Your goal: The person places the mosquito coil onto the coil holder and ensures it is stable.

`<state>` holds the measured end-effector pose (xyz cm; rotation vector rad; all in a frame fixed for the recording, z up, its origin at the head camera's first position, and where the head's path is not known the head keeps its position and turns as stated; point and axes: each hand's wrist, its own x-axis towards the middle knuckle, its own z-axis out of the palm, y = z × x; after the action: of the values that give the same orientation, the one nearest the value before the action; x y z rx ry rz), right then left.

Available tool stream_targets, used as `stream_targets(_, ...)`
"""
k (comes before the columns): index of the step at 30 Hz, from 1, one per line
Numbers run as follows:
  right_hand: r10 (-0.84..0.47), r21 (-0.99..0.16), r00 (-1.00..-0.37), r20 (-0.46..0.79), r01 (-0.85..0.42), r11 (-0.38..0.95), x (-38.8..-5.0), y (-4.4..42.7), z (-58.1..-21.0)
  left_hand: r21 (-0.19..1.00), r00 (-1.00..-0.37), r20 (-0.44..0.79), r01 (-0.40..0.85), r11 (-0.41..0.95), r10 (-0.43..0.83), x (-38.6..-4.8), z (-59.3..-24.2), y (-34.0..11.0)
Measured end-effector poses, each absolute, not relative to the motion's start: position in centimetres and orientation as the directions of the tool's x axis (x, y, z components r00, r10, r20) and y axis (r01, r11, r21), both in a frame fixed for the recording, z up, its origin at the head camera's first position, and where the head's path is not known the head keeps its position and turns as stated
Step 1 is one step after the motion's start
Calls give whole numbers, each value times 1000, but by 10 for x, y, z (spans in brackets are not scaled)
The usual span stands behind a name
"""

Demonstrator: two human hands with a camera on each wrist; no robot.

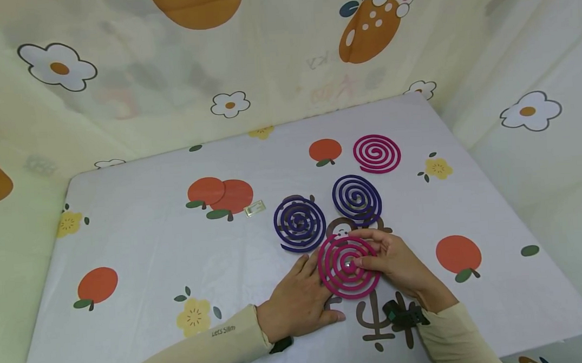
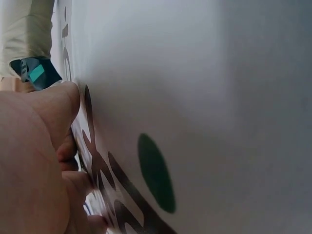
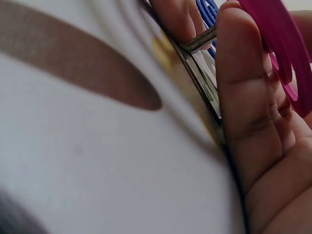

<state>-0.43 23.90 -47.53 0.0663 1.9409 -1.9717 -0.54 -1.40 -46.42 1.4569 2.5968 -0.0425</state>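
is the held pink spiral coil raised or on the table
Raised: right wrist view shows the pink coil clear of the white tabletop, in the right hand

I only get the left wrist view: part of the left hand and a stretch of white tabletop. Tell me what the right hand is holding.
Observer: The right hand is holding a pink spiral coil, thumb near its centre.
Operator: Report any other coil of that colour.
Observer: One: a second pink coil lies farther from the person, beyond both blue coils.
Operator: Now tell me what sits left of those blue ones.
Observer: In the head view, a small metallic plate lies there, apart from every coil.
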Motion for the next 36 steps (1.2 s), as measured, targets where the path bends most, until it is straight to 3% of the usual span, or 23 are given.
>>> stream_targets(36, -167, -949, -935, -312, 315, 9, -8, 236, -472, 20, -510, -165, 854, 520, 844, -5, -463, -14)
